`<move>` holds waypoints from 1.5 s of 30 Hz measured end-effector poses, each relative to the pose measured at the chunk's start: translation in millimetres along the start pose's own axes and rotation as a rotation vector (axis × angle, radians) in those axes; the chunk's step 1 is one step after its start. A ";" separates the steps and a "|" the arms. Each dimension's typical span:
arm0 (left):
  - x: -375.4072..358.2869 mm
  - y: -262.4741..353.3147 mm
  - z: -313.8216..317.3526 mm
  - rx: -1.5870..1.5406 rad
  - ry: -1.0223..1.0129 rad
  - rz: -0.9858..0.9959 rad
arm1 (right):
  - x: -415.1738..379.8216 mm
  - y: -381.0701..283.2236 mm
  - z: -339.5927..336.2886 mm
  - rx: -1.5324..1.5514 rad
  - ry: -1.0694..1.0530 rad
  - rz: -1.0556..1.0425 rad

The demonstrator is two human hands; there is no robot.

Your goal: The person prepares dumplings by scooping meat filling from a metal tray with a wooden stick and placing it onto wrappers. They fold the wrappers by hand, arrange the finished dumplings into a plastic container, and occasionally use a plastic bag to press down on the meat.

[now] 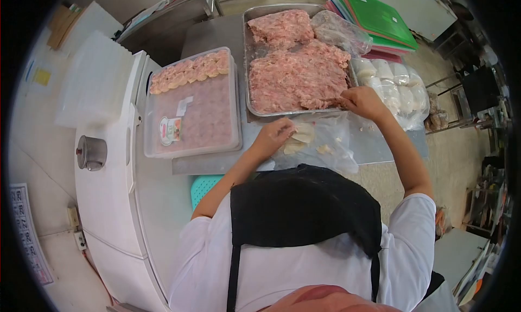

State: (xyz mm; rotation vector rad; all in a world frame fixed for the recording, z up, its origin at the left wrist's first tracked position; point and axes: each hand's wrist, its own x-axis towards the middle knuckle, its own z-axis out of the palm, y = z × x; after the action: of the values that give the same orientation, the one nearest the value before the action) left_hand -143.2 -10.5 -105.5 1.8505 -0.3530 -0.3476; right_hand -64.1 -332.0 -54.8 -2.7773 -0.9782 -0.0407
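Note:
My left hand (277,135) is curled, its fingertips beside pale round dough wrappers (300,140) on a clear plastic sheet (336,141). Whatever lies within its fingers is too small to make out. At the near right corner of a metal tray (246,67), my right hand (364,102) pinches at the minced meat (296,78). The meat lies in a large slab, with another lump behind it. To the left, a clear plastic container (195,122) holds rows of filled dumplings (190,72), partly under a labelled translucent sheet or lid.
Bagged stacks of white rounds (393,84) sit right of the tray. A crumpled plastic bag (339,29) lies in its far corner. Green and coloured plastic lids (377,19) are stacked behind. A metal cup (92,153) stands on the white appliance at left. A turquoise perforated item (204,190) shows below.

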 end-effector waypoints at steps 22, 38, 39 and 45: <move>38.4 34.9 5.5 0.174 -0.259 0.272 | 33.8 57.7 0.7 -0.279 0.248 0.404; 44.9 35.4 9.7 0.200 -0.369 0.371 | 27.0 17.2 -13.8 -0.258 0.183 0.297; 43.6 32.3 10.8 0.333 -0.354 0.490 | 35.3 23.2 -20.8 -0.307 0.222 0.306; 42.0 26.2 13.7 0.301 -0.190 0.701 | 88.6 69.4 -9.0 -0.483 0.272 0.301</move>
State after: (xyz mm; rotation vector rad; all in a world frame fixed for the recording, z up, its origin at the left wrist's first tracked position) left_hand -112.3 -47.1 -87.1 1.8502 -1.1956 0.0201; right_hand 48.7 -332.0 -50.1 -3.1961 -0.5270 -0.6717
